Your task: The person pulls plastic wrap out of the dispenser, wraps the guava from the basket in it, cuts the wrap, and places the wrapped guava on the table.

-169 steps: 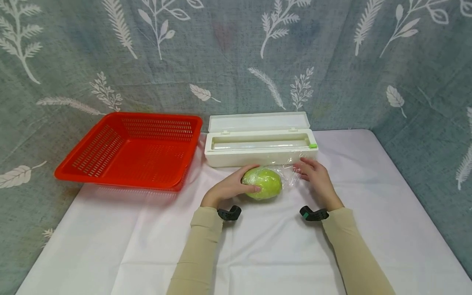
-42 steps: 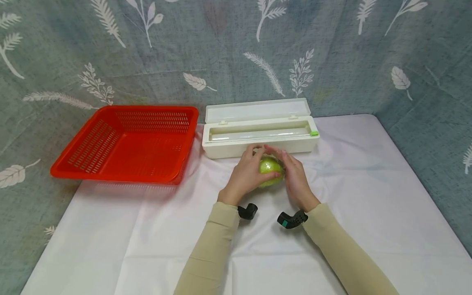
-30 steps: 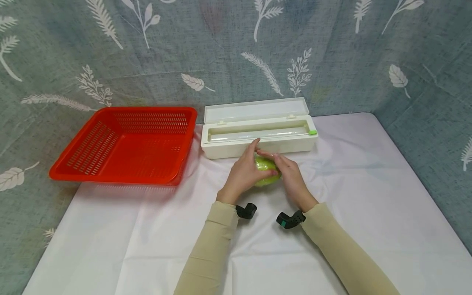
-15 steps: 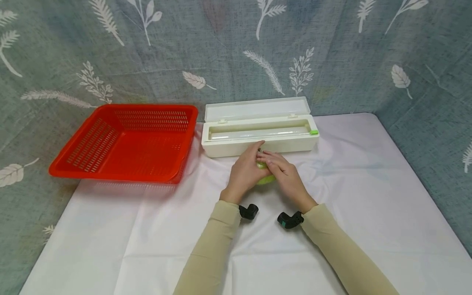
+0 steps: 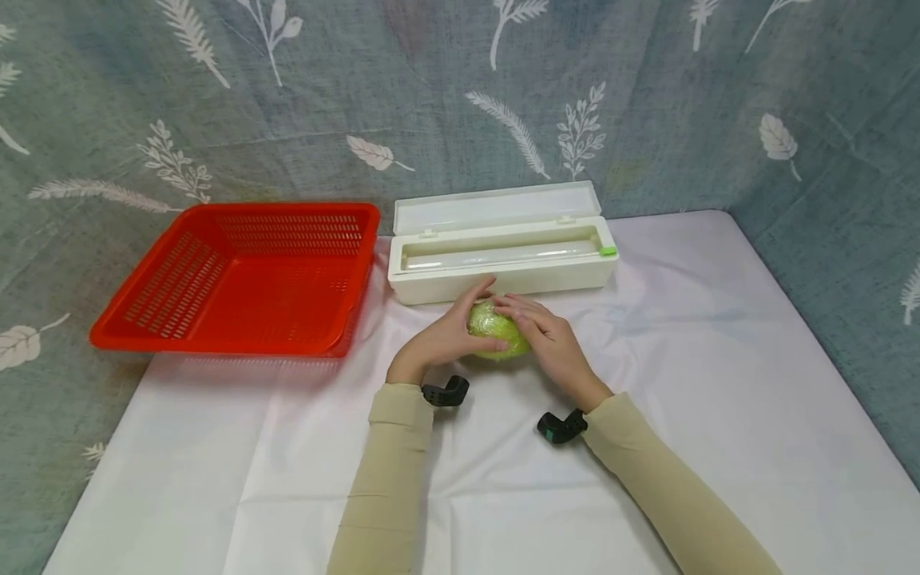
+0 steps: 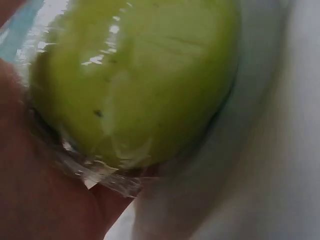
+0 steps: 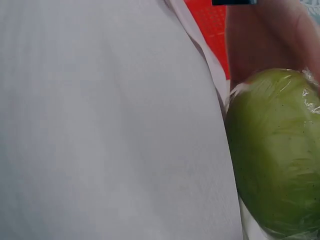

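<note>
A yellow-green fruit, smooth and rounded with small dark specks, sits wrapped in clear cling film in front of the white box. My left hand grips it from the left, its thumb across the near side and its fingers behind. On the right side of the fruit, my right hand rests its fingers on the film. In the left wrist view, bunched film shows at the end of the fruit by my palm. The right wrist view shows film smooth over the fruit. The fruit's far side is hidden.
A white cling film box stands behind the hands with its lid raised, a film roll inside and a green slider at its right end. A red plastic basket is at the left. White cloth covers the table.
Earlier, loose film stretched from the fruit to my right hand; now it lies against the fruit. In the last half second my left hand shifts left and more of the fruit shows.
</note>
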A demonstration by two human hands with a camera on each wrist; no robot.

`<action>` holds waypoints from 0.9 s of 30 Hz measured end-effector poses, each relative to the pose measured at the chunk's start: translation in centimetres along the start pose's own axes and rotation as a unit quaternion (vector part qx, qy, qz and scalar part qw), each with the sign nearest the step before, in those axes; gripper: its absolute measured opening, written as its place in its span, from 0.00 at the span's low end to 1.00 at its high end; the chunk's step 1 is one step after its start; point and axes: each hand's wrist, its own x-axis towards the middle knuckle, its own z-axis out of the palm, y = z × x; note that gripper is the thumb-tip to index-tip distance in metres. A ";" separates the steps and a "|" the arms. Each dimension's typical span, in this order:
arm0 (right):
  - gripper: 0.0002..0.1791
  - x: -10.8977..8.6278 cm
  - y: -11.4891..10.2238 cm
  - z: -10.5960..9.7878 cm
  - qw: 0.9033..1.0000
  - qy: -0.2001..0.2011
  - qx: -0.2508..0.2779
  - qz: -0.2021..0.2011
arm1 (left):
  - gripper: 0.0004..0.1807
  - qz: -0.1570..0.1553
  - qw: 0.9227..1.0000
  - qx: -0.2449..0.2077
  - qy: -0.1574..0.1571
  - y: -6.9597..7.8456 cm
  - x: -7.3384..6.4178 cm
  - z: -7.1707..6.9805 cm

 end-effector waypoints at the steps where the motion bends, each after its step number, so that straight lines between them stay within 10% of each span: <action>1: 0.16 0.0 0.4 0.1 1.000 0.002 -0.004 -0.001 | 0.55 -0.009 1.000 -0.003 -0.005 -0.2 -0.1 -0.1; 13: 0.18 -0.2 1.9 1.5 0.988 0.041 -0.146 -0.040 | 0.48 -0.021 0.998 0.051 0.026 -1.0 0.3 0.3; 27: 0.18 -0.1 1.6 2.0 0.980 0.028 -0.184 -0.068 | 0.44 -0.014 0.996 0.072 0.046 -0.8 0.3 0.6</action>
